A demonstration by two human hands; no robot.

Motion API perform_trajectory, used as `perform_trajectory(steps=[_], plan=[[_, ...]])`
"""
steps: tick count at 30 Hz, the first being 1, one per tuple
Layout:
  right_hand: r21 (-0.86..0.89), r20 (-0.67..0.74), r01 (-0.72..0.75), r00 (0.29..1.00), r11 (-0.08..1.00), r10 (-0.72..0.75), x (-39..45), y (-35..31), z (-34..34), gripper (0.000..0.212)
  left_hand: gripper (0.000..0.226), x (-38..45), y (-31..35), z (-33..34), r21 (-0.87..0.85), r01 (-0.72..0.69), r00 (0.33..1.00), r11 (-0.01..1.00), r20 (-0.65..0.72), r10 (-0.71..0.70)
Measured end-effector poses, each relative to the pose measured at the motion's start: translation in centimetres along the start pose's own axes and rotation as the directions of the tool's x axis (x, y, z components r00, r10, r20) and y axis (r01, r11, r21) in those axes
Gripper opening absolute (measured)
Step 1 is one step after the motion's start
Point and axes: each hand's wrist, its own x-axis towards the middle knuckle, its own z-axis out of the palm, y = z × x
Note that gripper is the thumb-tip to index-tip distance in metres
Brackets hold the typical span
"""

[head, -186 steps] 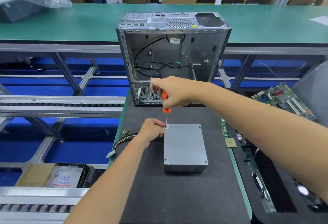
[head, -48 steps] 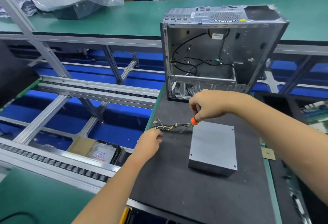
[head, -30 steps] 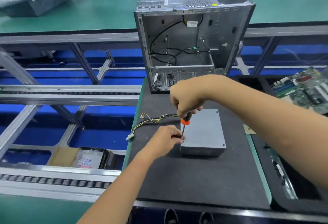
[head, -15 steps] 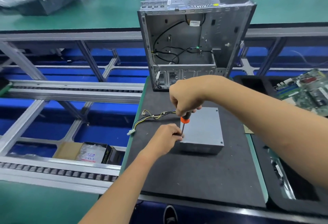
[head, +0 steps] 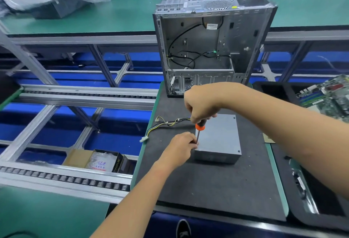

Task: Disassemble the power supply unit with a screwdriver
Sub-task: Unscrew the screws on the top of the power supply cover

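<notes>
On worktop: power supply unit [head: 219,137] lies flat on dark mat [head: 207,186], just in front of open computer case [head: 213,43]
Right hand [head: 203,105]: above PSU's near-left part, fingers curled round screwdriver [head: 199,130] handle, orange collar showing below fist
Screwdriver: upright, shaft goes down to PSU's near-left top corner; tip hidden by left hand, seating in screw can't be seen
Left hand [head: 179,148]: at PSU's left side, fingers [head: 190,142] look pinched round the shaft near the tip, steadying it
Cable bundle [head: 166,124]: runs left from PSU's far-left end, white connector [head: 143,139] near mat edge
Loose screw [head: 160,141]: small dark speck on mat left of PSU, probably one already out
Progress: lid on, screws visible at near-right and far-right corners; judged early, near-left screw in hand
Left to do: remaining corner screws, then lift cover
Right of PSU: circuit board [head: 328,96], well apart
</notes>
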Motion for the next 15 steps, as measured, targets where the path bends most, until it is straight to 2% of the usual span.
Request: perform_trajectory(steps=[3,8,12,15], plan=[[0.036,0.009,-0.018,1.000,0.999,0.017,-0.1,0.2,0.1,0.017,0.008,0.0,-0.2,-0.2,-0.035,-0.021,1.000,0.999,-0.011,0.020],[0.023,0.019,-0.089,0.996,0.996,0.088,-0.4,0.4,0.3,0.025,0.026,-0.3,-0.9,-0.5,-0.246,0.074,0.997,0.966,0.029,-0.069],[0.027,0.024,-0.103,0.994,0.994,0.103,-0.5,0.4,0.3,0.025,0.027,-0.1,-1.3,-0.5,-0.284,0.088,0.996,0.955,0.046,-0.078],[-0.028,0.011,-0.055,0.998,0.998,0.055,-0.6,0.3,0.4,0.016,0.023,0.0,-1.6,-0.8,-0.298,0.109,0.993,0.948,0.080,-0.089]])
